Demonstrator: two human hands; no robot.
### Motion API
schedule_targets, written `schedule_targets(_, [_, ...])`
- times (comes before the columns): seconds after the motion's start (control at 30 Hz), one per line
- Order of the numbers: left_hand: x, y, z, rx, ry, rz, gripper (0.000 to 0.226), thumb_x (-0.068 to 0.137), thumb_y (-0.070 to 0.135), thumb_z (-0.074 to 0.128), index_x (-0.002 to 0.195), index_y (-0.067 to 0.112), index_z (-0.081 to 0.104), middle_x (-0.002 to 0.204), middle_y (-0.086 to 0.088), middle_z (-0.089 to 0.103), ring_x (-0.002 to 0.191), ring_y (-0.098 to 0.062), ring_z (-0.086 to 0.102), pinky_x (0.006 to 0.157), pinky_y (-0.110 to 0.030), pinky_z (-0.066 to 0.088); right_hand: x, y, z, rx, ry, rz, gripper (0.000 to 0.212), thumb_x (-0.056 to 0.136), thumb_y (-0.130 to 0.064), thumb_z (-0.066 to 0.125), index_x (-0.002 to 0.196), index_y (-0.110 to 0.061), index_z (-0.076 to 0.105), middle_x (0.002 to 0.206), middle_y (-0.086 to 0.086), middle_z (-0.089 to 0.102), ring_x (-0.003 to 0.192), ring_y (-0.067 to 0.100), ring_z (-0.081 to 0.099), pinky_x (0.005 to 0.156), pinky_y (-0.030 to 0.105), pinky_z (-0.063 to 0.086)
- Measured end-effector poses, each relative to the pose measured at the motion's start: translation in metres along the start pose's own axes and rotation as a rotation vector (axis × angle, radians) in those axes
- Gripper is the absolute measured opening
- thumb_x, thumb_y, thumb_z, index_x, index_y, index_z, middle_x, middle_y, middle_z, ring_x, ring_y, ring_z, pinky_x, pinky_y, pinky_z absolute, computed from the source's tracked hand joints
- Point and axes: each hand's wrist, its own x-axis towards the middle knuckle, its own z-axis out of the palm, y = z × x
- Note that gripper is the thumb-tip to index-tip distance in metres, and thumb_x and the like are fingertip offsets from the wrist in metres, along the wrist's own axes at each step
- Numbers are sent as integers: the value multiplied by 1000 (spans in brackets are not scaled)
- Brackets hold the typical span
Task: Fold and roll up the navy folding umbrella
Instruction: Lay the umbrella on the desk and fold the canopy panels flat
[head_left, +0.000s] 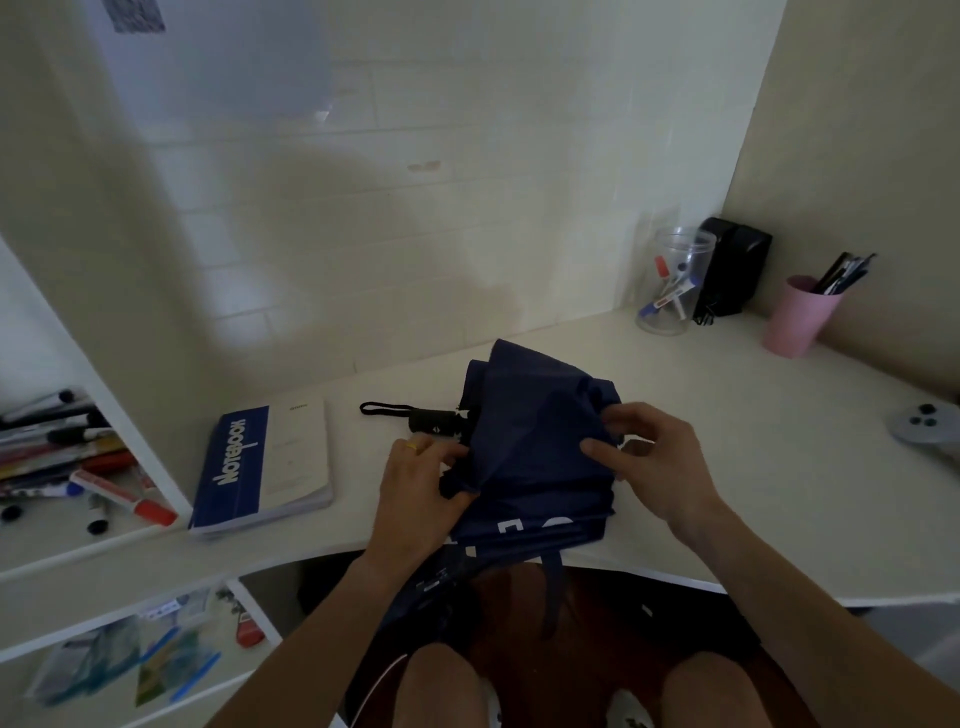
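The navy folding umbrella (530, 436) lies collapsed on the white desk (701, 415), its loose fabric spread and partly hanging over the front edge toward my lap. Its black handle (434, 420) with a wrist strap points left. My left hand (415, 483) pinches the fabric at the left side, just below the handle. My right hand (649, 457) grips a fold of fabric at the umbrella's right edge. White lettering shows on the hanging part.
A blue and white notebook (262, 467) lies left of the umbrella. At the back right stand a clear jar of markers (670, 283), a black box (732, 265) and a pink cup of pens (800, 322). A grey controller (924, 423) sits far right. Shelves with pens stand left.
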Motion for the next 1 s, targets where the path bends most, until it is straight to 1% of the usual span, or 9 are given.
schedule_targets(0.17, [3,9,-5,-214,-130,-146,79,74,2,78,143,24,46,118,9,64,67,-11,62,67,-23,55,-16,22,0,77,-126,2,16,79,9,77,85,-2,67,72,-5,73,70,13,70,67,24,56])
schedule_targets(0.33, [15,15,-20,-744,-299,-373,65,81,-7,76,136,20,55,114,2,73,97,-5,71,77,-20,57,-26,34,-9,39,-247,8,34,80,9,76,105,-13,68,100,-1,77,94,15,73,80,27,56])
schedule_targets(0.5, [20,13,-26,-693,-317,-356,29,80,13,83,108,16,74,105,-9,76,103,-22,71,92,-37,57,-19,17,-16,127,-377,139,62,73,-22,87,129,-28,60,115,3,74,105,19,69,91,35,55])
schedule_targets(0.57, [17,14,-29,-761,-319,-377,25,79,24,75,99,8,74,98,-10,76,95,-21,70,92,-43,52,-18,6,-20,173,-401,191,56,71,-43,80,121,-21,68,110,4,75,102,22,69,86,36,53])
schedule_targets(0.63, [13,17,-34,-811,-359,-359,26,80,33,77,96,12,77,97,-2,77,95,-16,70,91,-34,52,-18,-1,-22,125,-389,169,55,71,-57,74,98,-8,72,96,6,75,88,19,67,76,33,46])
schedule_targets(0.7, [6,22,-38,-802,-444,-308,28,81,30,78,106,19,77,107,3,79,103,-12,72,89,-22,53,-19,-5,-21,102,-383,103,38,78,-49,78,78,-11,71,82,-2,71,78,12,63,72,28,43])
schedule_targets(0.77, [3,22,-42,-770,-486,-281,35,76,25,80,111,21,75,110,5,79,105,-11,72,87,-20,53,-20,-5,-20,117,-417,73,21,78,-29,82,94,-16,79,100,-7,77,93,11,70,83,27,53])
schedule_targets(0.87, [0,19,-49,-771,-550,-254,34,79,15,82,113,16,77,121,4,75,114,-13,69,92,-21,53,-26,2,-22,35,-516,63,37,73,-17,87,109,-13,78,120,-3,74,111,14,69,96,26,53])
schedule_targets(1.0, [-6,19,-53,-698,-591,-237,18,85,17,78,74,30,83,130,10,68,120,-11,65,100,-21,50,-36,11,-23,-149,-574,16,17,77,-19,86,94,-20,81,108,-10,75,100,4,69,85,14,50])
